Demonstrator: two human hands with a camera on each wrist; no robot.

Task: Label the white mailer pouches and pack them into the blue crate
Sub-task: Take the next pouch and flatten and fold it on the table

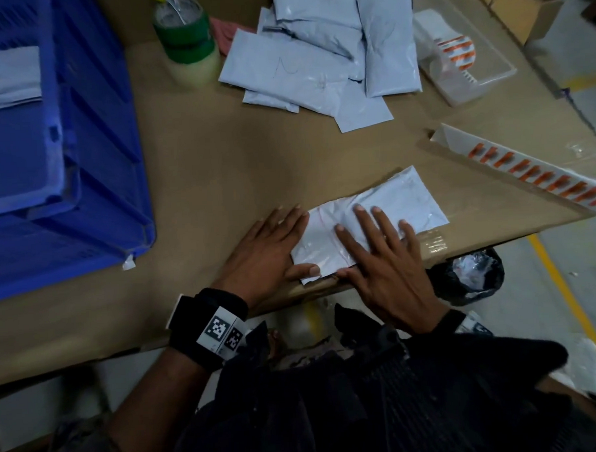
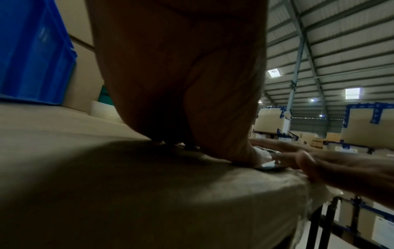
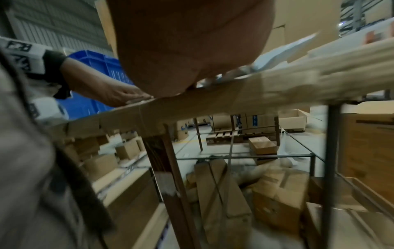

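One white mailer pouch (image 1: 401, 200) lies flat near the front edge of the cardboard-covered table (image 1: 202, 182). My left hand (image 1: 277, 243) rests flat beside and on its left end, thumb on its near corner. With straight, spread fingers my right hand (image 1: 379, 253) presses on the pouch's middle. In the left wrist view only my palm (image 2: 181, 75) and a sliver of the pouch (image 2: 266, 166) show. The blue crate (image 1: 82, 167) stands at the left with a pouch (image 1: 6, 78) inside. A pile of several white pouches (image 1: 319, 50) lies at the back.
A strip of orange-printed labels (image 1: 526, 173) lies at the right edge. Behind it sits a clear tray (image 1: 467, 68) with a label roll. Green tape rolls (image 1: 186, 36) stand at the back middle. A black bin bag (image 1: 469, 276) hangs below the table's front edge. Boxes (image 3: 264, 144) lie under the table.
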